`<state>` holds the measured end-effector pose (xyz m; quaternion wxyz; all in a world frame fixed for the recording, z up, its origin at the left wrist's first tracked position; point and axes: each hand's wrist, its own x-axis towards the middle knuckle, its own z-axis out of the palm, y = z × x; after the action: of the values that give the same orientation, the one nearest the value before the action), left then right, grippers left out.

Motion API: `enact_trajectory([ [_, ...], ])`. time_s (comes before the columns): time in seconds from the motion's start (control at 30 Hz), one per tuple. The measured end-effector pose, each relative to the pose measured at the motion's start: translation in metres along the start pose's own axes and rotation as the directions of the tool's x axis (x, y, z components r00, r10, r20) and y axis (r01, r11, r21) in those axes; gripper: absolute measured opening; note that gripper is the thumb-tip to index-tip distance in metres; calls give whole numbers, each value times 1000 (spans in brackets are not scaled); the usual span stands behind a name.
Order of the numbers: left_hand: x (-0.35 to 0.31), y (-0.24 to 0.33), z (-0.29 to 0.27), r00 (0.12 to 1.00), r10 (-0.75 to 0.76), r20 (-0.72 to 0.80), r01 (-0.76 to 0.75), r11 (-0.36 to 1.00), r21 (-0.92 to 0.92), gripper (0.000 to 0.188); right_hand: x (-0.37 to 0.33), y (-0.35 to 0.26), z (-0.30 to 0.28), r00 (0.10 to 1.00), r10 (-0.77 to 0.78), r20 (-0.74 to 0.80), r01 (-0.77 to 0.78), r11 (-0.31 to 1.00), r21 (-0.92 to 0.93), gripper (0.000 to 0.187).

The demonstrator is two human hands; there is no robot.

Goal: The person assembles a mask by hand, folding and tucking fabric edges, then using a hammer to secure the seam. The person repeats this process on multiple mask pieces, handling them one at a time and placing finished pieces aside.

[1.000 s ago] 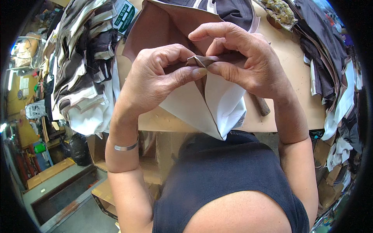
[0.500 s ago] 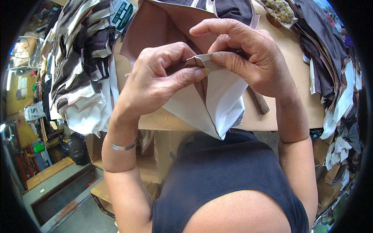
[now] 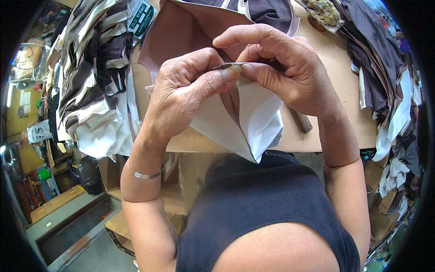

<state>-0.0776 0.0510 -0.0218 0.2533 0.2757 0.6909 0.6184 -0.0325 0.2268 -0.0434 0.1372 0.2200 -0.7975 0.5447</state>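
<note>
- Folded white piece (image 3: 235,120), brown inside, centre frame; top edge pinched btwn left hand (image 3: 183,93) thumb & right hand (image 3: 285,72) fingertips.
- Risk: grip is tips only, so fold could slip open.
- Bench (image 3: 335,90) behind, piles (image 3: 90,77) upper left: loose end may snag.

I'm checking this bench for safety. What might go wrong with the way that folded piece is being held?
Both hands pinch one small spot: the left hand and right hand meet at the fold, so the white piece hanging loose below might slip. The tool handle lies near the bench edge under the right wrist and may get knocked off.
</note>
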Motion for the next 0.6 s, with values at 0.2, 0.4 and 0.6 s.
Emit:
enact_trajectory([
  [0.2, 2, -7, -10, 989, -136, 66, 146, 971, -190, 19, 1, -3, -2, 1000, -14, 14, 14, 1000, -3, 32],
  [0.4, -5, -4, -19, 980, 193, -47, -168, 930, 327, 12, 1, -4, -7, 997, 63, 40, -65, 997, 51, 33],
  [0.6, -7, -3, -8, 893, 451, 3, -309, 607, 733, 10, 1, 3, -5, 999, 44, 18, -45, 999, 27, 34],
])
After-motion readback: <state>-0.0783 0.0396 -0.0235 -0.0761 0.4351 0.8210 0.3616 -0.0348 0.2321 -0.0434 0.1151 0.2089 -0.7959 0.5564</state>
